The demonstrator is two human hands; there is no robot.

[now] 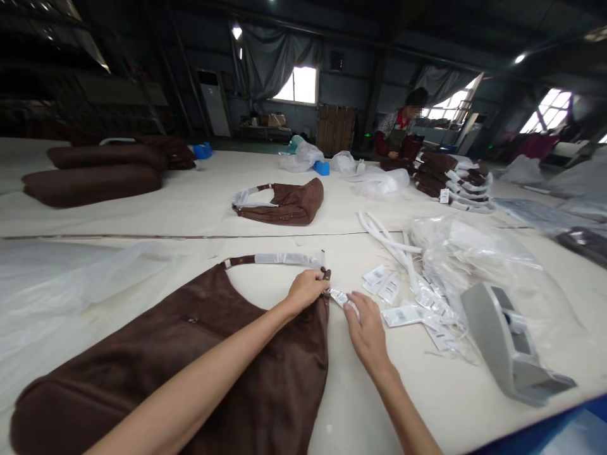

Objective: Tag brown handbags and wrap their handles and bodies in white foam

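Observation:
A large brown handbag (199,354) lies flat before me, its shoulder strap (284,259) partly wrapped in white film. My left hand (307,291) is closed at the strap's right end, pinching near the metal fitting where strap and bag meet. Just to the right, my right hand (365,325) has its thumb and fingers closed on a small tag in clear plastic (338,296), which stretches toward the left fingertips. What exactly the left fingers pinch is hidden behind them. More white tags (403,315) lie right of my right hand.
A grey tape dispenser (497,341) stands at the right, beside crumpled clear plastic (474,253) and white strips (384,237). Another brown bag (289,202) lies farther back. Stacked bags (441,174) are near a person (401,129) across the table; more brown bags (95,180) lie left.

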